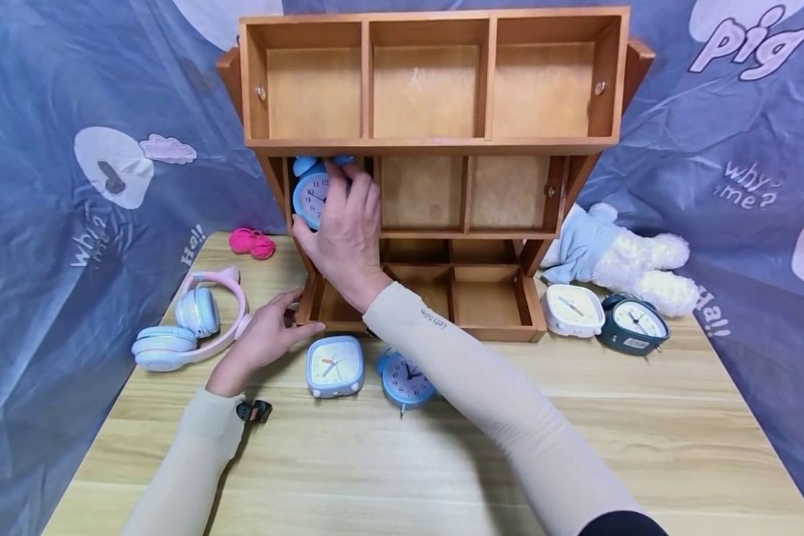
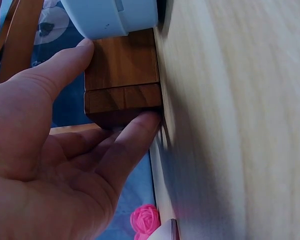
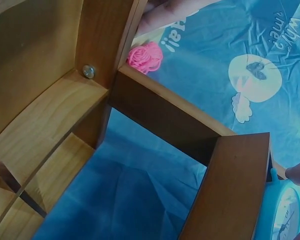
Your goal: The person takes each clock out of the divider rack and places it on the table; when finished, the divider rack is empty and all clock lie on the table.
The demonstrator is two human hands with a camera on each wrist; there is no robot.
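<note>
My right hand (image 1: 348,227) holds a light blue twin-bell alarm clock (image 1: 310,197) in the left compartment of the middle tier of a wooden shelf (image 1: 435,145). Its thumb is at the clock's lower left and its fingers cover the right side. In the right wrist view the blue clock (image 3: 282,212) shows at the lower right. With thumb and fingers on either side, my left hand (image 1: 266,339) grips the bottom tier's front left corner (image 2: 122,97). Before the shelf stand a square blue clock (image 1: 335,366) and another blue twin-bell clock (image 1: 407,380), partly behind my right sleeve.
Pink and blue headphones (image 1: 204,320) and a pink yarn bundle (image 1: 251,243) lie at left. A white square clock (image 1: 573,310), a dark green clock (image 1: 635,324) and a white plush toy (image 1: 626,257) are at right. Printed blue cloth (image 1: 730,149) hangs behind the table (image 1: 388,476).
</note>
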